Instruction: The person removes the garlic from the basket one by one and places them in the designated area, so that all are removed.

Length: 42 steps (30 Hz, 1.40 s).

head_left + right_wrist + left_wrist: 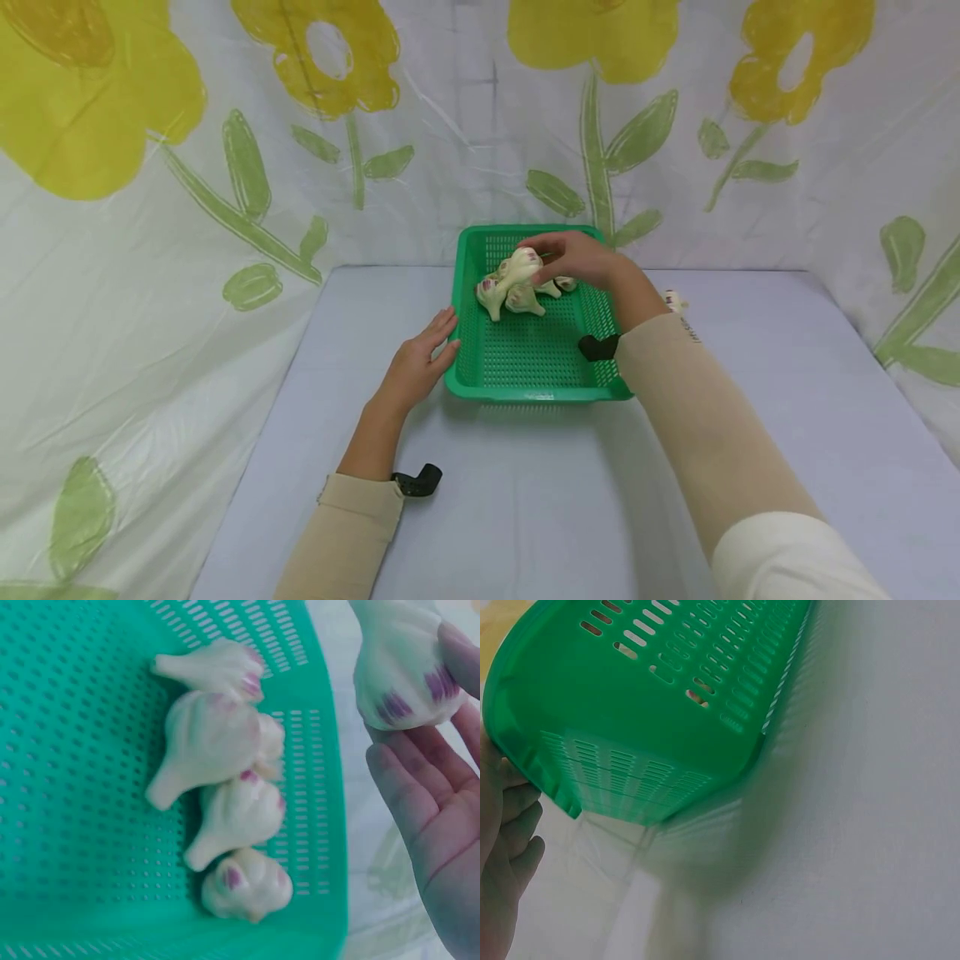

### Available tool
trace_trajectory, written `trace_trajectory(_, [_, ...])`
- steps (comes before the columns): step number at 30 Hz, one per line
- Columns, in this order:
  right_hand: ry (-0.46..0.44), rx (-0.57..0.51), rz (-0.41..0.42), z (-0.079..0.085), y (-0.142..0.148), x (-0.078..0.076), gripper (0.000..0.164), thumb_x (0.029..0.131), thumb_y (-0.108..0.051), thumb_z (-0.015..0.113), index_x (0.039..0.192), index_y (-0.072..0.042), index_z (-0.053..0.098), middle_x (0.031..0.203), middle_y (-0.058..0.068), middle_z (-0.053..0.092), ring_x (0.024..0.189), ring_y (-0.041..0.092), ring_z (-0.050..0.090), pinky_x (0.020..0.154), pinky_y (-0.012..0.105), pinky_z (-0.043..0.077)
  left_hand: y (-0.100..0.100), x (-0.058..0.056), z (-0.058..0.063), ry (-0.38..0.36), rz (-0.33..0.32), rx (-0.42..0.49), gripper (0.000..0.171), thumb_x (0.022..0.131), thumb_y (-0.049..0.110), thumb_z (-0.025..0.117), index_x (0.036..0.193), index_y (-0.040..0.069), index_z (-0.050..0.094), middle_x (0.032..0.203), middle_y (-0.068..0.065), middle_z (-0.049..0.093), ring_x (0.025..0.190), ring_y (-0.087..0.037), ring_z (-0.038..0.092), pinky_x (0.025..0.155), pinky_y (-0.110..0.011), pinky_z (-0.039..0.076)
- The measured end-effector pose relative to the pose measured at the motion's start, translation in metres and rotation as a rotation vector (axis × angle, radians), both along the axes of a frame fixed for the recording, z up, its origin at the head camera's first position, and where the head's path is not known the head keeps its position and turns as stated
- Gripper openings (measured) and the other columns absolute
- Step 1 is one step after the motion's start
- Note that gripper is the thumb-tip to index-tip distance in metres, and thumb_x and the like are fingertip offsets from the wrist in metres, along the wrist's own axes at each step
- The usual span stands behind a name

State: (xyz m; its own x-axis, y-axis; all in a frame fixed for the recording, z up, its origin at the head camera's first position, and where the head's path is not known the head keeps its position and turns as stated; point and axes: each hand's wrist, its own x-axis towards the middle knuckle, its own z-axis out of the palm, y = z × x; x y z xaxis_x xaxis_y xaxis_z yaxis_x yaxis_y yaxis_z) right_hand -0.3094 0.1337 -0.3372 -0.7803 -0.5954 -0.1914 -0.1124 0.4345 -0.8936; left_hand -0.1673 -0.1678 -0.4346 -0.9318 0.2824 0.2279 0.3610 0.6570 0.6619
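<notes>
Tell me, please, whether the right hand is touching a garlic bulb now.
Touching: the right wrist view shows the right hand holding a garlic bulb, with the thumb against its side.

Soft shadow beneath green basket [540,395]

The right arm [705,425] hides part of the basket [540,394] along its right rim and part of a garlic bulb [674,301] on the tabletop [517,492]; lettering [688,330] on the sleeve is too small to read. In the wrist views, picture edges cut off the left hand [504,844], right hand [448,817] and held bulb [405,675]; the piled bulbs [214,742] look blurred
</notes>
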Motion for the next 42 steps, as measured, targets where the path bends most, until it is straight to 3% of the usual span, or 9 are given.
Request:
trace_trajectory(9, [0.045, 0.004, -0.069, 0.014, 0.032, 0.003, 0.069, 0.088, -0.021, 0.075, 0.149, -0.017, 0.044, 0.151, 0.006, 0.043, 0.134, 0.025, 0.046, 0.109, 0.049, 0.041, 0.000, 0.001, 0.000, 0.003, 0.002, 0.008, 0.052, 0.104, 0.036, 0.048, 0.149, 0.010, 0.043, 0.159, 0.004, 0.032, 0.148, -0.015, 0.029, 0.119, -0.042, 0.030])
trace_trajectory(25, [0.052, 0.012, -0.255, 0.017, 0.099, 0.008, 0.069, 0.089, -0.027, 0.075, 0.150, -0.021, 0.043, 0.142, 0.003, 0.052, 0.135, 0.020, 0.045, 0.112, 0.047, 0.039, 0.000, 0.001, 0.000, 0.009, 0.004, 0.011, 0.052, 0.104, 0.037, 0.047, 0.149, 0.011, 0.043, 0.159, 0.006, 0.032, 0.148, -0.015, 0.029, 0.118, -0.043, 0.031])
trace_trajectory(28, [0.053, 0.014, -0.300, 0.016, 0.111, 0.011, 0.068, 0.088, -0.030, 0.075, 0.148, -0.021, 0.045, 0.138, -0.001, 0.054, 0.134, 0.018, 0.046, 0.110, 0.042, 0.041, 0.000, 0.001, 0.000, 0.013, 0.003, 0.011, 0.052, 0.104, 0.037, 0.047, 0.149, 0.010, 0.043, 0.159, 0.005, 0.032, 0.148, -0.016, 0.029, 0.118, -0.043, 0.031])
trace_trajectory(33, [0.072, 0.017, -0.353, 0.010, 0.128, 0.015, 0.064, 0.089, -0.031, 0.074, 0.146, -0.017, 0.048, 0.128, -0.007, 0.059, 0.131, 0.015, 0.049, 0.097, 0.022, 0.048, 0.000, 0.001, -0.001, 0.010, 0.004, 0.015, 0.052, 0.104, 0.037, 0.047, 0.149, 0.011, 0.043, 0.159, 0.005, 0.032, 0.148, -0.015, 0.029, 0.118, -0.042, 0.031])
trace_trajectory(36, [0.078, 0.024, -0.391, 0.006, 0.139, 0.017, 0.065, 0.090, -0.032, 0.073, 0.147, -0.018, 0.047, 0.128, -0.010, 0.059, 0.133, 0.015, 0.048, 0.094, 0.018, 0.048, 0.000, 0.001, -0.001, 0.011, 0.004, 0.014, 0.052, 0.104, 0.037, 0.047, 0.149, 0.011, 0.043, 0.159, 0.005, 0.032, 0.148, -0.015, 0.029, 0.118, -0.042, 0.031])
trace_trajectory(42, [0.077, 0.052, -0.484, -0.004, 0.162, 0.020, 0.073, 0.091, -0.039, 0.070, 0.153, -0.022, 0.038, 0.150, -0.001, 0.046, 0.141, 0.020, 0.041, 0.113, 0.039, 0.038, 0.001, 0.000, -0.002, 0.007, 0.005, 0.012, 0.052, 0.104, 0.037, 0.047, 0.149, 0.011, 0.043, 0.159, 0.007, 0.032, 0.148, -0.014, 0.028, 0.119, -0.041, 0.030])
